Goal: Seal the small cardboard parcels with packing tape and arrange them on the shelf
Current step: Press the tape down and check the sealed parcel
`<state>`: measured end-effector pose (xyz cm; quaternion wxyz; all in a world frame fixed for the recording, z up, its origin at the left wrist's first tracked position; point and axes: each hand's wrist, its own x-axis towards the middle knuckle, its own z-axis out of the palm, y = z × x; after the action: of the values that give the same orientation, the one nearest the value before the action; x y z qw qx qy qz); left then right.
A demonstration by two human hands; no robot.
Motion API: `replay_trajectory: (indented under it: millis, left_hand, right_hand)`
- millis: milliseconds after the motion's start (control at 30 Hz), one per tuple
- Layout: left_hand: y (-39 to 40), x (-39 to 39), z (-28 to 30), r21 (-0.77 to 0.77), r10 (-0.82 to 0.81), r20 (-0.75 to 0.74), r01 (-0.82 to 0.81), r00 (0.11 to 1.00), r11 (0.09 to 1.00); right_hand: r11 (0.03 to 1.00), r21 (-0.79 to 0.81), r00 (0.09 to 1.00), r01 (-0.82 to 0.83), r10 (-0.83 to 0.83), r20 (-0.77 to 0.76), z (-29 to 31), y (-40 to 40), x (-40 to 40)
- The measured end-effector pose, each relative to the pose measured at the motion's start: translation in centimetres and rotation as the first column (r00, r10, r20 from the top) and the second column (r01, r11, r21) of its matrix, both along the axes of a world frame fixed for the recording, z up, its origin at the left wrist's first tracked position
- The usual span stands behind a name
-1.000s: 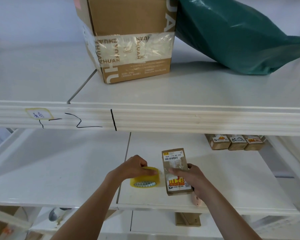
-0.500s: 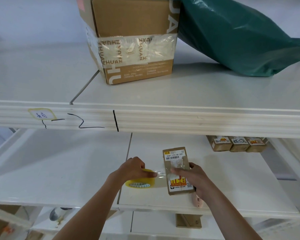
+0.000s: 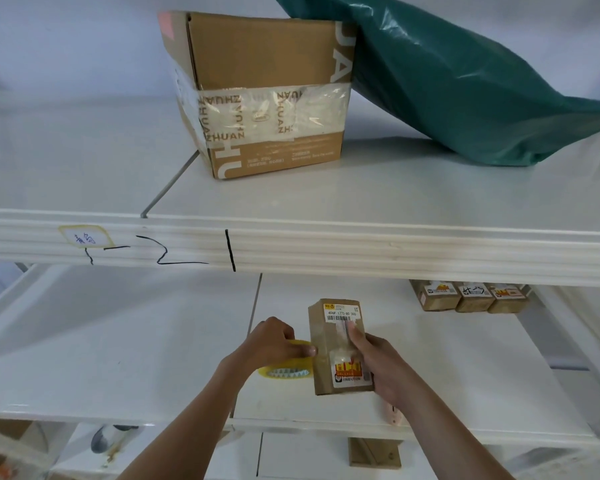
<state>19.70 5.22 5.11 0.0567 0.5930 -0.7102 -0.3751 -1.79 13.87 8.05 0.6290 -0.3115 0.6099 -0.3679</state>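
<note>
The small parcel [image 3: 340,348] lies on the lower shelf [image 3: 465,368], near its front edge. The right hand [image 3: 378,365] grips it along its 3 o'clock side, thumb pressed on its top face. At 9 o'clock, touching the parcel, the left hand [image 3: 278,344] curls round a yellow tape roll [image 3: 286,370]. Toward 2 o'clock, well apart, three small parcels [image 3: 471,296] stand in a row at the back. On the upper shelf [image 3: 361,202], at 12 o'clock, a large taped carton [image 3: 264,95] touches a green plastic bag [image 3: 465,74].
</note>
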Motion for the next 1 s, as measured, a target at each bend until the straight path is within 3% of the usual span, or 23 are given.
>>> replay_trajectory:
  millis: [200,333,567,767,933,1000]
  left_hand:
    - [0.3,-0.6,0.2,-0.068,0.029,0.028,-0.027,0.999,0.997]
    - [0.6,-1.6,0.5,-0.120,-0.069,0.093,0.080,0.993,0.990]
    - [-0.1,1.1,0.5,0.134,-0.207,-0.130,0.224,0.970,0.965]
    - [-0.4,1.4,0.5,0.108,-0.211,-0.152,0.229,0.966,0.967]
    - [-0.2,1.6,-0.2,-0.036,-0.102,0.095,0.106,0.990,0.994]
    - [-0.4,1.7,-0.4,-0.045,-0.090,0.121,0.096,0.989,0.994]
  right_hand:
    - [1.000,0.007,0.987,-0.014,0.015,-0.159,-0.1,0.3,0.9]
    - [0.996,0.058,0.970,-0.066,0.077,-0.230,-0.5,0.2,2.2]
    - [0.998,0.061,0.986,-0.003,0.013,-0.164,0.1,0.5,0.1]
    - [0.999,0.043,0.985,0.017,-0.009,-0.170,-0.4,0.4,-0.7]
    - [1.000,0.010,0.991,0.017,-0.015,-0.136,0.1,0.0,-1.1]
    - [1.000,0.003,0.993,0.017,-0.017,-0.115,0.3,0.0,-1.2]
